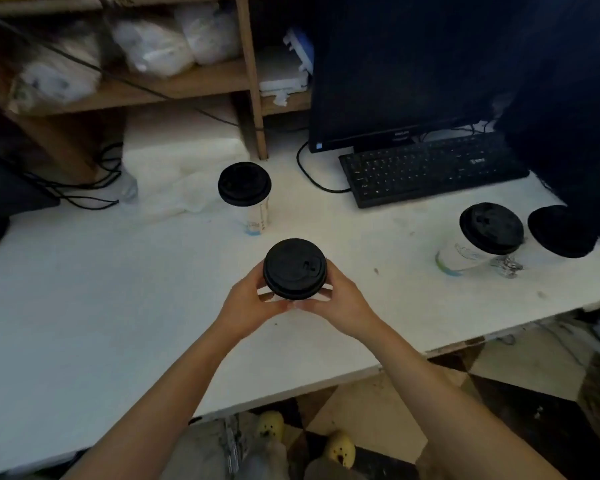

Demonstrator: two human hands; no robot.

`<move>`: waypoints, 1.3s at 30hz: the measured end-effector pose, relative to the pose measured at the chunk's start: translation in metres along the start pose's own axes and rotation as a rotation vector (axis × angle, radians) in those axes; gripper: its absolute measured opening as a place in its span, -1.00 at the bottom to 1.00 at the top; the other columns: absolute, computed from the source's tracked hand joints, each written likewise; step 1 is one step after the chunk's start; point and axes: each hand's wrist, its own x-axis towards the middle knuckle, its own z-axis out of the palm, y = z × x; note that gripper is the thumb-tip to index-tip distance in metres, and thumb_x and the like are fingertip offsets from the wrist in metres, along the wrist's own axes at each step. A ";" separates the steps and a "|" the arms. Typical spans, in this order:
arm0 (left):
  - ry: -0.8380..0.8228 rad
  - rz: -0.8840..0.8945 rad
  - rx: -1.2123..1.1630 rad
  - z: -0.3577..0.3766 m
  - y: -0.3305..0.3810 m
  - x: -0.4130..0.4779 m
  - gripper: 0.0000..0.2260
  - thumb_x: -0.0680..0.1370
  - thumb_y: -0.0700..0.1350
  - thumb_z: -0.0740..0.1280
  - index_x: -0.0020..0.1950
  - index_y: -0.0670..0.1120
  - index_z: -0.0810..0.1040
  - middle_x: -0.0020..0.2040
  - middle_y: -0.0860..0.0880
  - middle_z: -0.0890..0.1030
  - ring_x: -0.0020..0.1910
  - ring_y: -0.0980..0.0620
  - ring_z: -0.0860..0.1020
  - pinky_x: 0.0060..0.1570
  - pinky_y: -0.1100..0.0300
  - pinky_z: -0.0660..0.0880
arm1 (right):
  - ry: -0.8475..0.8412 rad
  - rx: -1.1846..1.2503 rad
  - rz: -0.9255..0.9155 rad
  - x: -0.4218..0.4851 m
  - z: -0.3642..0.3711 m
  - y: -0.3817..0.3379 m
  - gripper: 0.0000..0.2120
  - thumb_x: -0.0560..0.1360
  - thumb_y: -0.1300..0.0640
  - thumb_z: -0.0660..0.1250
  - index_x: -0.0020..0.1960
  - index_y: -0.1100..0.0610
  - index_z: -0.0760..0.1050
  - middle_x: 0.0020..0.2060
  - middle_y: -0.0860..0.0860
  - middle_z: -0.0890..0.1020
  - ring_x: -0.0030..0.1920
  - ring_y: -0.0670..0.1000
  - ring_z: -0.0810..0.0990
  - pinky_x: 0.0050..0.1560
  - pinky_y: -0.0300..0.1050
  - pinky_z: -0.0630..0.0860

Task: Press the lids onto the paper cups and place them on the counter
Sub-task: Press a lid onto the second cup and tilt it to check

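Over the middle of the white counter [84, 289] I hold a paper cup whose black lid [294, 268] faces the camera; the cup body is mostly hidden beneath it. My left hand [248, 306] wraps its left side and my right hand [340, 303] its right side, fingertips under the rim. A second lidded cup [245, 188] stands upright farther back. A third lidded cup [478, 237] stands at the right. Beside it, a black lid [561, 232] shows at the far right; whether a cup sits under it I cannot tell.
A black keyboard [433, 169] and monitor [406, 71] sit at the back right, with cables [312, 178] trailing left. Wooden shelves [187, 84] holding plastic bags stand behind. A plastic bottle [129, 185] and a crumpled white bag [184, 188] lie at the back left. Crumpled foil [508, 265] lies by the right cup.
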 end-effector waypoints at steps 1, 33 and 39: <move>0.015 -0.005 -0.002 -0.003 -0.006 -0.004 -0.32 0.37 -0.26 0.50 0.41 0.00 0.32 0.18 0.10 0.50 0.15 0.14 0.48 -0.11 0.53 0.47 | -0.015 0.006 0.003 0.000 0.007 0.000 -0.31 0.38 0.20 0.50 0.41 0.02 0.27 0.22 -0.10 0.48 0.24 -0.07 0.46 0.28 -0.13 0.43; -0.027 0.149 0.232 -0.015 0.031 0.034 -0.66 0.65 0.02 0.03 0.31 -0.05 0.44 0.21 0.00 0.54 0.15 0.10 0.46 0.12 0.26 0.31 | 0.272 0.001 0.088 -0.002 0.042 -0.044 -0.67 0.65 0.06 -0.01 0.34 0.11 0.33 0.09 -0.05 0.47 0.09 -0.07 0.46 -0.05 -0.31 0.40; -0.188 0.355 0.713 -0.033 0.041 0.053 -0.61 0.61 0.12 0.08 0.36 0.01 0.41 0.26 -0.02 0.51 0.30 0.02 0.37 0.22 0.13 0.33 | 0.471 0.083 0.125 -0.027 0.078 -0.029 -0.67 0.60 0.06 0.15 0.29 0.22 0.29 0.16 0.11 0.42 0.16 0.05 0.46 0.02 -0.26 0.41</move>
